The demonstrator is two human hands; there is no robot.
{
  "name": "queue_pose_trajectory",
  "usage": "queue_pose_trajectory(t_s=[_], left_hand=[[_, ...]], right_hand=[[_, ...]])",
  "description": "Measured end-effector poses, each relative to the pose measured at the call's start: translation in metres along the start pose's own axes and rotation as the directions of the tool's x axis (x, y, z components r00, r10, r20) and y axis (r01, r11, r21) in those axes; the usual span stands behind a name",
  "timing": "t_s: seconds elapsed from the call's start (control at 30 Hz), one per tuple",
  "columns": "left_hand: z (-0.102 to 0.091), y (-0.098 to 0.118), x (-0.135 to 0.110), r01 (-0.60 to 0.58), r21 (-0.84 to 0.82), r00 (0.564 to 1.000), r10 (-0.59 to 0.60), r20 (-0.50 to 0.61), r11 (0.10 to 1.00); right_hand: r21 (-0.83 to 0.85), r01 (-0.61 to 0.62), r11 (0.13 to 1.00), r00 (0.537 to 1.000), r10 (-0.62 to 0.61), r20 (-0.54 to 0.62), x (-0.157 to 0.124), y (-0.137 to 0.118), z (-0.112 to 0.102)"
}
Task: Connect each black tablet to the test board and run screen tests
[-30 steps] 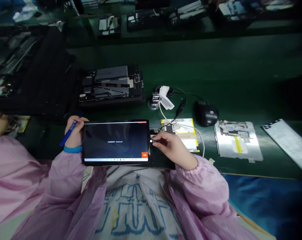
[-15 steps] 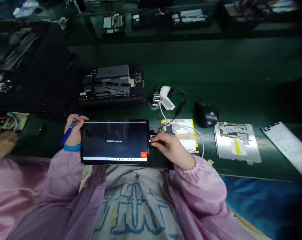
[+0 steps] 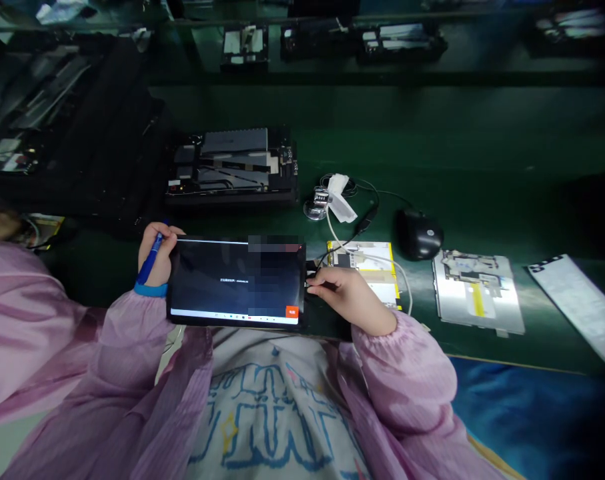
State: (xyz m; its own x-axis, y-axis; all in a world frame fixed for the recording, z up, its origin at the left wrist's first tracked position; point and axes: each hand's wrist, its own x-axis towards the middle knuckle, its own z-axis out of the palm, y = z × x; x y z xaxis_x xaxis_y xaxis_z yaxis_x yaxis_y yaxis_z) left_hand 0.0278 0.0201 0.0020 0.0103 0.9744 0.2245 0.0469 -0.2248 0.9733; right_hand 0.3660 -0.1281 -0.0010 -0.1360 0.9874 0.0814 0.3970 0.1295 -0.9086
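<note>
Black flat tablet with lit dark screen [image 3: 235,283] sits lower centre of frame, at near edge of the green work mat [image 3: 432,160], just above your lap. Screen shows small white text, a thin white bar along the bottom and an orange button at lower right.

Your left hand [image 3: 157,257] is at the tablet's left edge, fingers closed round a blue plastic pen [image 3: 149,260]; pen points up and to the right. A blue wristband [image 3: 151,290] sits at the cuff.

Your right hand [image 3: 349,297] is at the tablet's right edge, thumb and forefinger pinched on a small black plug connector [image 3: 311,285], touching the tablet's side. Whether it is seated: can't tell.

Ref. items:
- Yellow-edged flat pack w/ tape [image 3: 369,267], just right of your right hand; white cable [image 3: 382,257] runs across it.
- Black computer mouse [image 3: 419,235], upper right of the pack.
- Silver flat plate w/ yellow strip [image 3: 477,291], right of centre.
- Opened black device w/ grey internals [image 3: 232,167], above the tablet.
- Small metal stand w/ white tag [image 3: 327,198], centre.
</note>
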Motion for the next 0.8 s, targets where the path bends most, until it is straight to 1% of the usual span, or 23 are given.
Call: queue_pose_trajectory(t_s=[0.17, 0.33, 0.53, 0.67, 0.8], left_hand=[[-0.001, -0.001, 0.001, -0.030, 0.055, 0.999, 0.029, 0.030, 0.998], [0.001, 0.000, 0.000, -0.019, 0.062, 1.000, 0.019, 0.007, 0.998], [0.000, 0.001, -0.002, 0.061, -0.004, 0.998, -0.061, -0.009, 0.998], [-0.001, 0.003, -0.002, 0.066, -0.015, 0.998, -0.066, 0.006, 0.998], [-0.001, 0.005, -0.003, 0.065, -0.023, 0.998, -0.065, 0.003, 0.998]], right_hand=[[-0.034, -0.002, 0.999, 1.000, 0.003, 0.007, 0.004, -0.002, 0.001], [-0.073, 0.023, 0.997, 1.000, -0.023, -0.003, 0.002, -0.003, 0.004], [-0.202, 0.083, 0.976, 0.987, -0.108, -0.116, -0.013, -0.002, 0.013], [-0.286, 0.118, 0.951, 0.981, -0.156, -0.112, -0.018, -0.002, 0.014], [-0.394, 0.141, 0.908, 0.974, -0.199, -0.109, -0.015, -0.005, 0.014]])
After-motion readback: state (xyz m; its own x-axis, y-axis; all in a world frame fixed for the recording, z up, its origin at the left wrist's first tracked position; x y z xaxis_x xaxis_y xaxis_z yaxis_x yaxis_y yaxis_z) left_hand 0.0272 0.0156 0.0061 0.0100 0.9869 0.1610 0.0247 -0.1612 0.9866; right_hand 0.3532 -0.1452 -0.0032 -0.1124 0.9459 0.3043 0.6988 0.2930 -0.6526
